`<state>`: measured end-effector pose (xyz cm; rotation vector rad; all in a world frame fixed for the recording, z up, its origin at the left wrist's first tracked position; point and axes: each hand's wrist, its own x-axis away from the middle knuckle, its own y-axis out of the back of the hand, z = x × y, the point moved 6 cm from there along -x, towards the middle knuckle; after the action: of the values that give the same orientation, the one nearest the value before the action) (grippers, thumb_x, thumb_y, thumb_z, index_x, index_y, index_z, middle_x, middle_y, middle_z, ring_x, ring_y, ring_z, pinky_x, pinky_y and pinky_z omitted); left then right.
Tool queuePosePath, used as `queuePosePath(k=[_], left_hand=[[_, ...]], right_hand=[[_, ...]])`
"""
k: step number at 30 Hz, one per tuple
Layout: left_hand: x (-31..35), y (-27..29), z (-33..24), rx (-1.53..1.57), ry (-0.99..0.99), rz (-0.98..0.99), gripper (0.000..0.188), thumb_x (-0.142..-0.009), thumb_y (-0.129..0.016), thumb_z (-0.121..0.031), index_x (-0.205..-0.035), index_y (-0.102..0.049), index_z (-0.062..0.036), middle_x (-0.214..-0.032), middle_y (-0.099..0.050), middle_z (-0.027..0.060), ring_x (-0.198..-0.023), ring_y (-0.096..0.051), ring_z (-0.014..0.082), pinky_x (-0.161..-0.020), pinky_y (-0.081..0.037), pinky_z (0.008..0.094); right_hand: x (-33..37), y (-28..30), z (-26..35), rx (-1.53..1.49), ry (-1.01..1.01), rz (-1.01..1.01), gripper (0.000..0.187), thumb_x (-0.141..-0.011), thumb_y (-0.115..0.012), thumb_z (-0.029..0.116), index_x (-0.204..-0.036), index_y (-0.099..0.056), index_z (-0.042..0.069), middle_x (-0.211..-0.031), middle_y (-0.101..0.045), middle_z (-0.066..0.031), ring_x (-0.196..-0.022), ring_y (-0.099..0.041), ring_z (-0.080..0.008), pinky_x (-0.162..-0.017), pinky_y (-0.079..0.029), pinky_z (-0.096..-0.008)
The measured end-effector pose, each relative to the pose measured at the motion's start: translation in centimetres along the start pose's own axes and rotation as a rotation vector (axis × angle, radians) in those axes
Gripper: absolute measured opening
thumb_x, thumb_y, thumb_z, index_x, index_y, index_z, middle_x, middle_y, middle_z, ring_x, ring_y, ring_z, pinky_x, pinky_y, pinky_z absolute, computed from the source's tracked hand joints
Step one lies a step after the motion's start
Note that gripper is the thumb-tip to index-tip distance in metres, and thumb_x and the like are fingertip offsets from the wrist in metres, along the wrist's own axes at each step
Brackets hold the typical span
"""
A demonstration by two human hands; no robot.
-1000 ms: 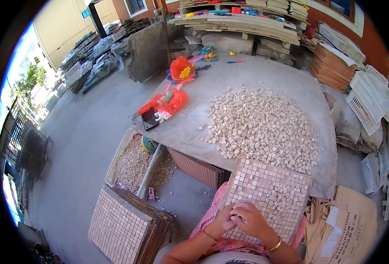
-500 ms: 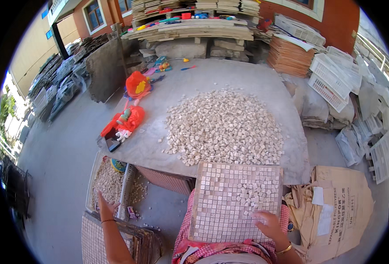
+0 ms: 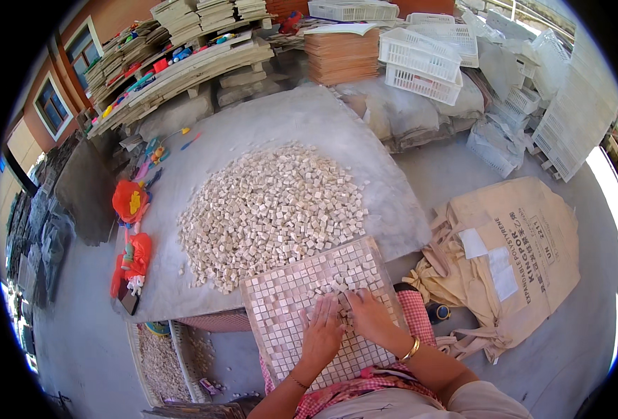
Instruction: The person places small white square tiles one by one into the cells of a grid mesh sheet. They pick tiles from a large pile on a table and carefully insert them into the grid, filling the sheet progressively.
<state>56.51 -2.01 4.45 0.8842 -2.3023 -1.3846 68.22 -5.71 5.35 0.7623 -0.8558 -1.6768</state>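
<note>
Your left hand (image 3: 321, 334) and right hand (image 3: 369, 316) lie flat, fingers open, gripping nothing, on the mosaic grid board (image 3: 281, 307); loose tile pile (image 3: 274, 209) sits at 11 o'clock on the worktop (image 3: 267, 126).

A grey cloth-covered work table (image 3: 267, 133) fills the middle. On its left edge lie crumpled red and orange plastic bags (image 3: 131, 230). Behind it stand long shelves of stacked boards (image 3: 183, 63), a pile of brown tile sheets (image 3: 342, 56) and white plastic lattice crates (image 3: 420, 59). To the table's right, tan printed sacks (image 3: 511, 258) lie flat on the concrete floor (image 3: 85, 349)
</note>
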Motion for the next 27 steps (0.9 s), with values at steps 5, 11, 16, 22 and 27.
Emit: queuePosePath(k=[5, 11, 16, 22, 27], left_hand=[[-1.4, 0.5, 2.2, -0.214, 0.028, -0.034, 0.058, -0.083, -0.057, -0.016, -0.137, -0.038, -0.0091, -0.146, -0.032, 0.0117, -0.135, -0.030, 0.0296, -0.106, -0.019, 0.0605], [1.0, 2.9, 4.2, -0.122, 0.075, -0.057, 0.047, -0.084, -0.055, -0.013, -0.130, -0.048, -0.0073, -0.143, -0.037, 0.0144, -0.133, -0.031, 0.0359, -0.107, -0.022, 0.0557], [3.2, 3.5, 4.8, -0.042, 0.109, -0.157, 0.046, -0.085, -0.055, -0.011, -0.129, -0.047, -0.0033, -0.142, -0.036, 0.0179, -0.132, -0.030, 0.0403, -0.107, -0.024, 0.0539], [4.3, 1.9, 3.9, 0.055, 0.069, -0.277, 0.041, -0.077, -0.061, -0.003, -0.117, -0.056, -0.0029, -0.126, -0.050, 0.0188, -0.120, -0.043, 0.0397, -0.100, -0.036, 0.0476], [3.1, 1.9, 2.6, 0.096, 0.043, -0.352, 0.032, -0.072, -0.063, 0.000, -0.103, -0.061, -0.0045, -0.103, -0.055, 0.0130, -0.096, -0.050, 0.0340, -0.083, -0.043, 0.0429]], right_hand=[[-1.6, -1.7, 1.6, -0.042, 0.134, -0.005, 0.051, -0.076, -0.059, 0.008, -0.125, -0.045, 0.002, -0.112, -0.051, -0.0192, -0.101, -0.052, -0.0378, -0.082, -0.048, -0.0411], [1.5, -1.3, 1.9, -0.107, 0.405, 0.094, 0.038, -0.078, -0.055, 0.005, -0.116, -0.054, 0.005, -0.113, -0.051, -0.0144, -0.104, -0.052, -0.0318, -0.086, -0.047, -0.0385], [3.7, 0.0, 1.5, -0.189, 0.388, 0.070, 0.032, -0.075, -0.062, 0.007, -0.106, -0.058, 0.003, -0.112, -0.053, -0.0129, -0.101, -0.053, -0.0306, -0.084, -0.047, -0.0380], [4.0, 0.2, -0.5, -0.299, 0.158, -0.054, 0.028, -0.076, -0.063, 0.006, -0.104, -0.059, 0.004, -0.103, -0.056, -0.0125, -0.096, -0.056, -0.0309, -0.081, -0.048, -0.0382], [4.0, -0.3, 0.2, -0.318, 0.180, -0.008, 0.027, -0.078, -0.063, 0.006, -0.105, -0.059, 0.005, -0.102, -0.056, -0.0130, -0.091, -0.057, -0.0311, -0.076, -0.050, -0.0379]])
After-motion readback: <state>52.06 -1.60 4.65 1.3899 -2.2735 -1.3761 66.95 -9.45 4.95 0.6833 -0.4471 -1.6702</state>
